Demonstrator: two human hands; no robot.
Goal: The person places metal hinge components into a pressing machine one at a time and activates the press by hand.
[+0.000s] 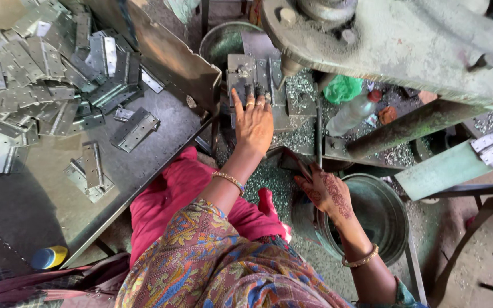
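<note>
My left hand (253,122) reaches forward and lies flat on the grey die block (245,73) of a metal press, fingers stretched out, fingertips on a small metal part under the press head (372,40). It has rings and a bangle. My right hand (325,193), marked with henna, hovers at the rim of a round metal bucket (383,219). Its fingers pinch a small dark flat metal piece (293,161). My lap is covered by red cloth (178,194).
A steel table (29,211) on my left carries a heap of flat hinge plates (35,74) and a few loose ones (135,128). Metal chips litter the floor (269,179). A plastic bottle (352,113) and green bag (342,88) lie behind the press. A blue-and-yellow bottle (48,257) stands low left.
</note>
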